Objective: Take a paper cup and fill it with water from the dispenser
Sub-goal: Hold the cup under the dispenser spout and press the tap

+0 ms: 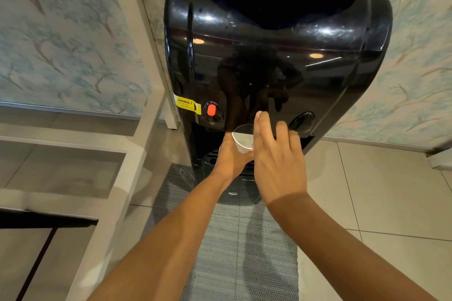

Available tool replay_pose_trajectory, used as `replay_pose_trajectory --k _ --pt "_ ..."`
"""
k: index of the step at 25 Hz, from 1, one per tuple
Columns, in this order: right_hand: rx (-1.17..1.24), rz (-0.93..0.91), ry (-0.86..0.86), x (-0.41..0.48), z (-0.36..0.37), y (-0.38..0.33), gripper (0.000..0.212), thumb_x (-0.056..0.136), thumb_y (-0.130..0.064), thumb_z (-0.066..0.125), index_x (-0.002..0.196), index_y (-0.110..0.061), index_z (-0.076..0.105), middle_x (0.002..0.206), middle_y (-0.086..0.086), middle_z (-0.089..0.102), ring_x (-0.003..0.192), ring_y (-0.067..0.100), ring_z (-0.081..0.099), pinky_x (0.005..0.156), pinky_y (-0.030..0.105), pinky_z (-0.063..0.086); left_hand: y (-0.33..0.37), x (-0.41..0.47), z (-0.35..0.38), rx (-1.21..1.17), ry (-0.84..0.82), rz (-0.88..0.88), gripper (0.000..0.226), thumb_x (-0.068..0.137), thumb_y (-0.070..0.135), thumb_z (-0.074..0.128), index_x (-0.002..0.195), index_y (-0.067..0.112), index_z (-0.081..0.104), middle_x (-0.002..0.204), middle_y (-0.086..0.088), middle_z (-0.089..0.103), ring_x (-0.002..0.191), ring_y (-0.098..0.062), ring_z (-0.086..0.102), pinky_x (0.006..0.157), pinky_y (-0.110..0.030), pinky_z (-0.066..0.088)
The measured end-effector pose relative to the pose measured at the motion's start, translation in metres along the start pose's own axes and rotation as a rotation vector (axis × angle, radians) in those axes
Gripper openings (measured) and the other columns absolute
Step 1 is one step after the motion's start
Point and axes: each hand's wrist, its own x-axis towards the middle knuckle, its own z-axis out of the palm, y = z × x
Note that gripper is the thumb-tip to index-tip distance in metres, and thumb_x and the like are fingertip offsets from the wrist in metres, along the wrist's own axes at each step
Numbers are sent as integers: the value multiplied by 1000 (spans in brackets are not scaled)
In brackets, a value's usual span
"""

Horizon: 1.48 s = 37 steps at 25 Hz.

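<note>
A glossy black water dispenser [276, 56] stands in front of me with a blue bottle on top. My left hand [231, 156] holds a white paper cup [242, 140] in the dark recess under the middle of the front panel. My right hand [276, 154] hovers flat, fingers together and stretched toward the panel, covering the cup's right side. A tap with a red lever [211, 110] sits left of the cup and a dark tap [302, 121] to the right. Whether water is in the cup cannot be told.
A white shelf frame [132, 144] stands close on the left. A grey woven mat [244, 239] lies on the tiled floor below the dispenser. A yellow warning label [187, 102] is beside the red tap. Patterned wallpaper is behind.
</note>
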Motion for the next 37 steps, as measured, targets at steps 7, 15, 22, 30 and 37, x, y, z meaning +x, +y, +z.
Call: replay_pose_trajectory --k 7,15,22,30,37 --pt "-32 23 12 0 0 -3 53 84 -15 48 135 -7 39 140 3 40 106 21 50 88 29 44 3 -4 0 -11 -2 21 52 71 15 77 103 23 38 88 12 54 80 0 53 54 -1 42" --pt "-41 31 21 0 0 -3 51 83 -14 48 133 -6 43 138 4 40 106 21 49 85 30 44 5 -5 3 4 9 43 48 71 20 77 102 24 41 84 14 54 77 -1 57 50 0 40" --pt "-53 35 25 0 3 -4 47 83 -14 49 130 -7 47 138 5 39 104 22 49 84 30 43 4 -5 4 3 23 34 42 69 23 78 89 32 41 81 14 56 69 3 56 48 -1 40" --pt "-50 46 29 0 3 -4 51 81 -18 56 130 -8 48 136 5 42 104 21 50 85 29 45 3 -6 5 -19 24 43 46 70 23 78 95 30 40 84 15 55 75 1 55 50 1 40" --pt "-29 53 25 0 3 -5 52 81 -18 57 131 -8 45 137 5 41 105 22 50 86 29 44 1 -5 3 -14 24 47 53 69 22 79 103 26 38 87 17 52 80 1 53 53 2 39"
